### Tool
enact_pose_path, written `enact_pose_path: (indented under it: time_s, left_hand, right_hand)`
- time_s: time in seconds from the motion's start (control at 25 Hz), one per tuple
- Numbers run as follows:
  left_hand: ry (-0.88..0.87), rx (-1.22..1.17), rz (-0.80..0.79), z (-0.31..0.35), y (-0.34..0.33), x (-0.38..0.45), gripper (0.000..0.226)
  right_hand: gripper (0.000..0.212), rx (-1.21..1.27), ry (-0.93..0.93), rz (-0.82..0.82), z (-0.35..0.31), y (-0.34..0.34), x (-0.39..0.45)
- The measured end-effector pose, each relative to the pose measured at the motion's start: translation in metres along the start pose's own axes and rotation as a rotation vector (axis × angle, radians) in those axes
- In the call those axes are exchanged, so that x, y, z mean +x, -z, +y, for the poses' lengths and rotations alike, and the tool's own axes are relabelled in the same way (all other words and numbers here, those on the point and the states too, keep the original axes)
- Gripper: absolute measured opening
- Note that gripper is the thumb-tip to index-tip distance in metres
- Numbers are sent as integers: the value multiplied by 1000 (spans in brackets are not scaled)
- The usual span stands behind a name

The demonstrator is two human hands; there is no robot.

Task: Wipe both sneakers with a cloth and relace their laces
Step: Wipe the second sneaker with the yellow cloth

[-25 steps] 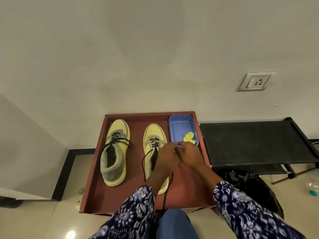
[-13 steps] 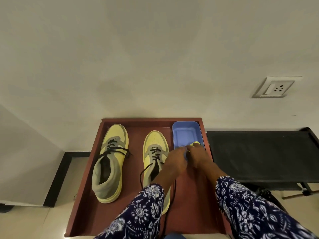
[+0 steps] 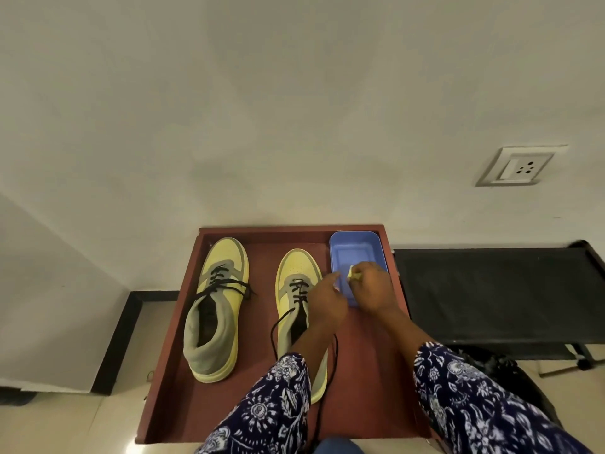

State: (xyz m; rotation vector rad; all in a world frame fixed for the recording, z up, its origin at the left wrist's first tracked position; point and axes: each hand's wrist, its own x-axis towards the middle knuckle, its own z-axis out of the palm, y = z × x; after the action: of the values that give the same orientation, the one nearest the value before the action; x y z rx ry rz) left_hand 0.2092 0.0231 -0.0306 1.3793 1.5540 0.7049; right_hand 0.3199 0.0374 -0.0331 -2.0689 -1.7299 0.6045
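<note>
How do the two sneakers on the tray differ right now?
The left sneaker lies fully in view, its black laces bunched across the tongue. On the right sneaker the laces hang loose, trailing toward the tray's near edge, and the left hand and forearm cover part of it. The left one's toe lies nearer the wall. Both are yellow and grey, toes toward the wall.

The blue tub (image 3: 355,249) looks like smooth, faintly glossy plastic. Left of it, both sneakers (image 3: 220,303) show matt yellow panels and soft grey fabric collars with black woven laces (image 3: 226,285). Beneath it, the reddish tray (image 3: 183,381) seems painted wood, dull-finished.
</note>
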Motion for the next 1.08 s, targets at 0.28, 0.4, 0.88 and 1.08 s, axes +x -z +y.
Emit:
enact_pose_path:
  time_s: [0.28,0.4,0.88,1.08]
  left_hand:
    - [240,-406,32,15,47,-41,18]
    - [281,-399,20,8,65,-62,18]
    - [-131,605,-234,-29,102,-133,28]
    - [-210,565,-181,-36,101,-137,29]
  right_hand:
    - [7,551,-99,-9,-49,5,-63]
    - [22,622,-88,-83,-60,0,-93]
    - [23,607,-231,180,-65,-12,-181]
    - [17,640,-379,236,-68,-41,-194]
